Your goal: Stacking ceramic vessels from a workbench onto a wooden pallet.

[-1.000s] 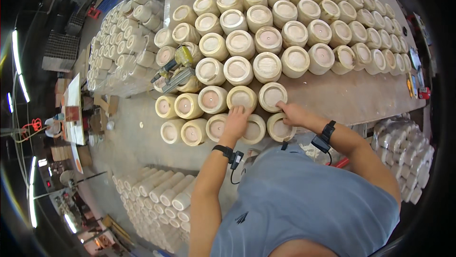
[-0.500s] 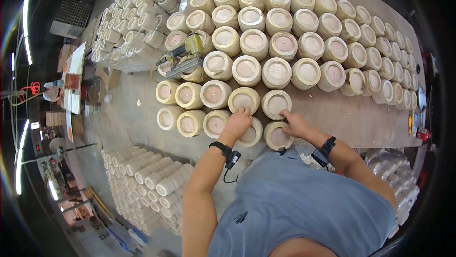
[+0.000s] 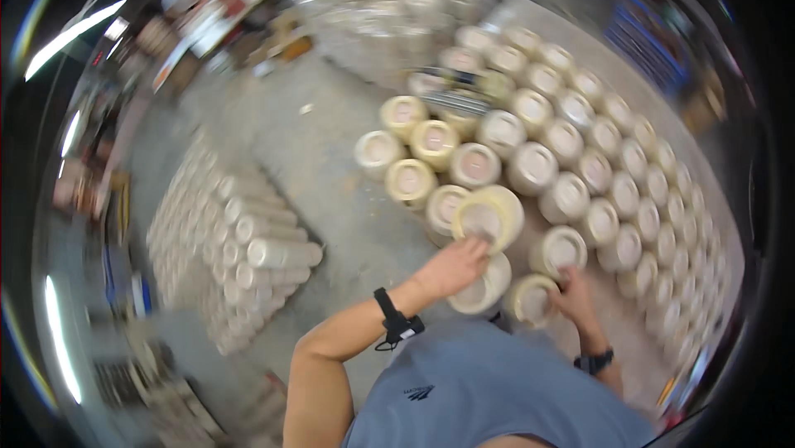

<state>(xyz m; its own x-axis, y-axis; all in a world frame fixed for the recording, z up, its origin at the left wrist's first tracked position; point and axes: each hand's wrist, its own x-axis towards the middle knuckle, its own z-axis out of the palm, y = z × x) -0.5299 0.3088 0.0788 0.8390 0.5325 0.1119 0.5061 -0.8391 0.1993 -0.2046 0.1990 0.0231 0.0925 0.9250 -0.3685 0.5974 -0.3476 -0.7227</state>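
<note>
Round pale wooden cylinders with recessed tops stand in rows. My left hand (image 3: 460, 266) has its fingers closed over the near rim of one wooden cylinder (image 3: 507, 209), which looks raised and tilted above its neighbours. Another cylinder (image 3: 487, 289) stands just below that hand, partly covered by it. My right hand (image 3: 575, 294) lies between two cylinders, fingers curled at the near rim of the farther one (image 3: 558, 249). The nearer cylinder (image 3: 530, 299) is beside the same hand, close to my shirt. Motion blur softens the fingertips.
More wooden cylinders (image 3: 595, 168) fill the board to the right. A nail-gun-like tool (image 3: 457, 102) rests on the far-left ones. A stack of pale cylinders (image 3: 248, 241) stands on the floor (image 3: 323, 175) at left, and a wrapped pile (image 3: 389, 17) beyond. Blue crates (image 3: 646, 42) are far right.
My view has swung round, so the scene appears turned. The cylinder at my left hand now looks lifted and tilted. My right hand remains at the rim of a near cylinder.
</note>
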